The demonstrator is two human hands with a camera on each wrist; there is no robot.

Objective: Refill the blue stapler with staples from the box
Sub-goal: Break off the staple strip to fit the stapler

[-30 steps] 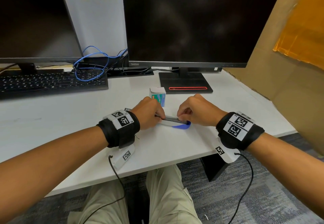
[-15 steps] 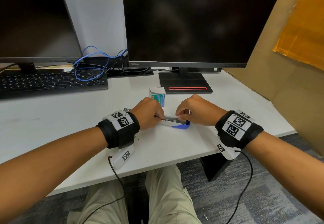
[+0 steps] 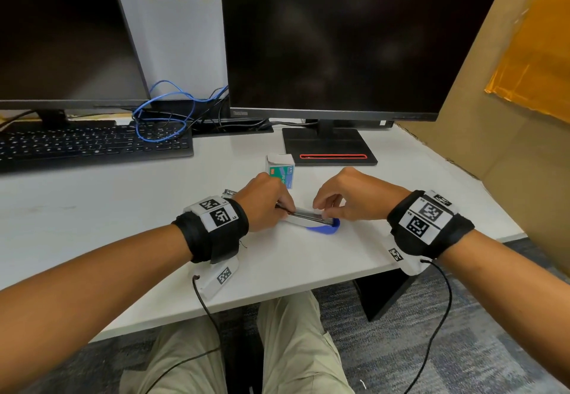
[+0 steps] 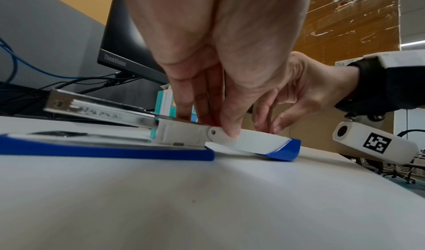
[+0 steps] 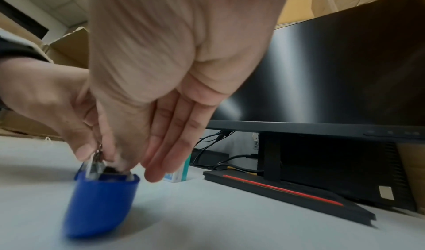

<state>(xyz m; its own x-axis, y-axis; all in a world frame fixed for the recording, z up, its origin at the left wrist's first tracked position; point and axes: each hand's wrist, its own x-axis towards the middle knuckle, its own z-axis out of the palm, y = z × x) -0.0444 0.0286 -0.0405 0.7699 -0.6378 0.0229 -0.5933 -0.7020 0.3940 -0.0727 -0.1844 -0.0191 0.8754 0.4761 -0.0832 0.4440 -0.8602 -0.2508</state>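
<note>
**Hand positions at the opened stapler**

The left hand [image 3: 265, 202] is held palm-down over the hinge end of the blue stapler [image 3: 324, 229], with the wrist low over the table [image 3: 92, 217]. Its fingers [image 4: 200, 108] are pointed down and closed on the white hinge block from both sides, the thumb being pressed against the near face beside the pivot. The forearm is extended from the lower left, and a black wrist strap [image 3: 212, 230] is worn on it.

The right hand [image 3: 348, 196] is held palm-down over the other end of the stapler. Its thumb and forefinger are brought together in a pinch at the staple channel [image 3: 308, 217]; a small metallic item is seen between them in the right wrist view, but it is too blurred for it to be identified. The remaining fingers [image 5: 174, 141] are held straight and together, pointing down beside the stapler.

The stapler is laid open on the table near the front edge, between the two hands. Its blue base and its metal arm are extended to the left, apart from each other.

The staple box [image 3: 280, 169] is stood upright just behind the hands. A monitor [image 3: 339, 38] on a black stand is placed behind it, and a keyboard [image 3: 92, 145] is located at the far left
</note>
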